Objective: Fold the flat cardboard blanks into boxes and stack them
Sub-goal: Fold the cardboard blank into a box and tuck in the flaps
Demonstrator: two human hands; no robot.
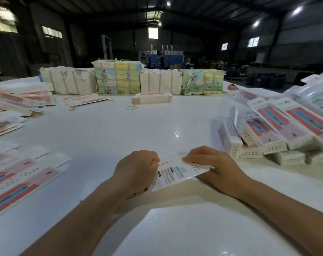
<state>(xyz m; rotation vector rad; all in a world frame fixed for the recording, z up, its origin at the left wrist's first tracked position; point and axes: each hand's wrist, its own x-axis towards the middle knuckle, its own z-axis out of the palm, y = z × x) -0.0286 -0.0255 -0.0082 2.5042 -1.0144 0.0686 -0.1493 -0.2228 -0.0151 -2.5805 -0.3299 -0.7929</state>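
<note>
Both hands hold one white printed cardboard blank (pixel 175 172) just above the white table (pixel 120 130), near its front edge. My left hand (pixel 136 170) grips the blank's left end with curled fingers. My right hand (pixel 212 167) grips its right end, fingers curled over the top edge. The blank's underside and its far flaps are hidden by my hands. Flat pink and white blanks (pixel 18 174) lie fanned at the left. A pile of folded boxes (pixel 279 130) rises at the right.
Wrapped bundles (pixel 118 78) stand in a row along the table's far side, with a banded pack of blanks (pixel 152 98) in front. More blanks (pixel 18 102) lie at the far left. Rubber bands (pixel 131 108) lie loose on the table.
</note>
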